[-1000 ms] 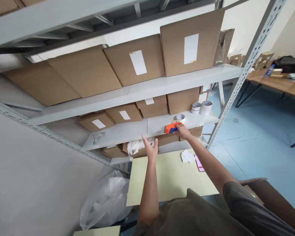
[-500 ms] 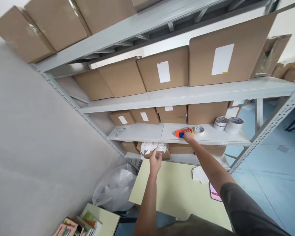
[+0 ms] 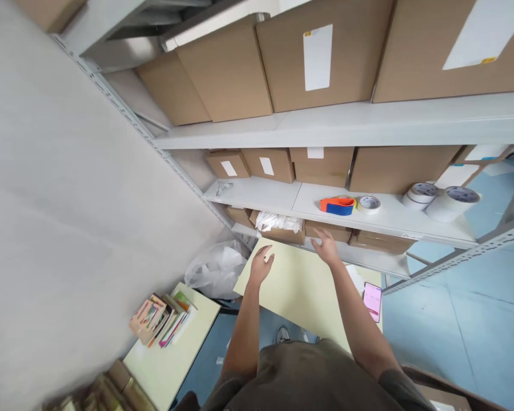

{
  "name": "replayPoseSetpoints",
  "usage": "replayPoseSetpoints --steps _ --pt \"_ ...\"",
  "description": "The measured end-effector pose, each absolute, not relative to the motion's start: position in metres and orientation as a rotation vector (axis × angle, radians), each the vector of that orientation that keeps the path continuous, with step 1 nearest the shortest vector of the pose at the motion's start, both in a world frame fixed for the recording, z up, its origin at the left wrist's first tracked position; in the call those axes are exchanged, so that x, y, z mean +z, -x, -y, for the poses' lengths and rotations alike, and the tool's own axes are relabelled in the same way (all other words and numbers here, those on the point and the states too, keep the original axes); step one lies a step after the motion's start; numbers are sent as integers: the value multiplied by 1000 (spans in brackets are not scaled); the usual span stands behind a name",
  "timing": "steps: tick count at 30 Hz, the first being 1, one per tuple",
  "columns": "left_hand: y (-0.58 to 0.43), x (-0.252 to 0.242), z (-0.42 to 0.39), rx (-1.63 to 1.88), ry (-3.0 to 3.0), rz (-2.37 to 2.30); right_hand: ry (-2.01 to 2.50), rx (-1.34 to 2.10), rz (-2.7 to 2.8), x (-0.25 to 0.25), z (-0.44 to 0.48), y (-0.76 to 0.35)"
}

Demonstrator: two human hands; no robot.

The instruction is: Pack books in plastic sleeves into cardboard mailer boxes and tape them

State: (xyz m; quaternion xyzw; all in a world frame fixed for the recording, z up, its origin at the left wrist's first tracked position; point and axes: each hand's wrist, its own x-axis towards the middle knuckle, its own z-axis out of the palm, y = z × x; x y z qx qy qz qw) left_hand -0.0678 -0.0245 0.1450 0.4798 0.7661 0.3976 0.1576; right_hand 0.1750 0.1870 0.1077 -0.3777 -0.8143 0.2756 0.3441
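Note:
My left hand [image 3: 262, 265] hovers over the pale yellow table [image 3: 300, 279], fingers apart and nothing in it. To its right, my right hand [image 3: 325, 246] is held out in front of the lower shelf, likewise with spread fingers and no object. Above my right hand, an orange and blue tape dispenser [image 3: 337, 206] lies on the middle shelf [image 3: 265, 193]. Beside the dispenser sits a roll of tape [image 3: 369, 204]. On the lower shelf, crumpled white material [image 3: 278, 221] pokes out of a cardboard box [image 3: 282, 236] beyond my left hand.
Cardboard boxes [image 3: 306, 63] line the shelves. Larger tape rolls [image 3: 453, 204] stand to the right. A phone [image 3: 372, 301] lies on the table near white paper [image 3: 354, 278]. At left are a plastic bag [image 3: 218, 268] and a side table [image 3: 154, 365] carrying books [image 3: 160, 322].
My right hand has let go of the tape dispenser, leaving it on the shelf, and has drawn back towards me. The view has tilted down and come closer.

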Motion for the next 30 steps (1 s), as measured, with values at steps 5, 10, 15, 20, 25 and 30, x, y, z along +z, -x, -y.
replayPoseSetpoints --steps 5,10,15,20,25,30 --pt "75 110 87 913 -1382 -2294 912 1047 2089 39 -106 -155" --pt "89 102 160 874 -1254 -2432 717 1207 2201 35 -76 -102" --pt "123 106 242 1012 -1019 -2613 449 1271 2355 57 -35 -22" --pt "159 99 326 1105 -877 -2702 220 1292 2472 57 51 49" --pt "211 90 408 1258 -738 -2735 30 1265 2564 45 143 128" --pt "261 82 493 1392 -542 -2815 -162 1251 2652 45 222 227"
